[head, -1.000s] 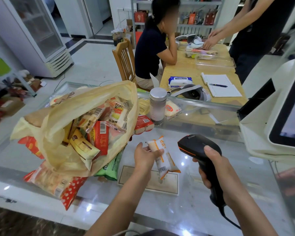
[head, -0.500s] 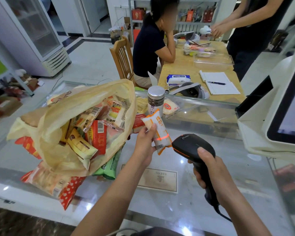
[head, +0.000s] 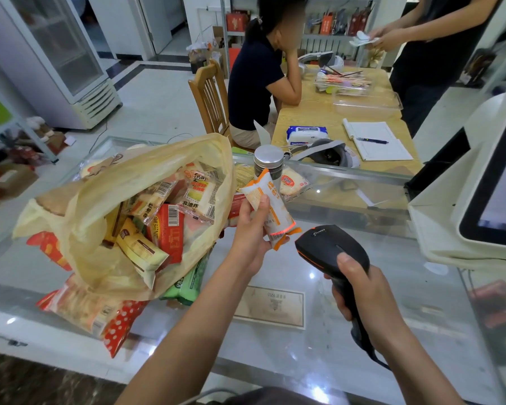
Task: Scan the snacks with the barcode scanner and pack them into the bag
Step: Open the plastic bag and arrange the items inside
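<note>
My left hand (head: 250,232) grips a white-and-orange snack packet (head: 270,207), held upright above the glass counter (head: 392,302). A red scan line glows across the packet's lower end, over its barcode. My right hand (head: 365,290) holds the black barcode scanner (head: 332,249) by its handle, its head aimed at the packet from the lower right. A yellow plastic bag (head: 100,200) lies open on the counter at the left, filled with several snack packets. More packets (head: 85,311) lie under and beside it.
A metal-lidded jar (head: 268,159) and a small snack (head: 292,181) stand behind the packet. A white register terminal (head: 479,200) fills the right. Beyond the counter a person sits at a wooden table (head: 319,112); another person stands at the far right. A card (head: 270,306) lies under the glass.
My left hand lifted the packet off the counter and turned it upright. The scanner head came closer, and the red scan line now lies on the barcode.
</note>
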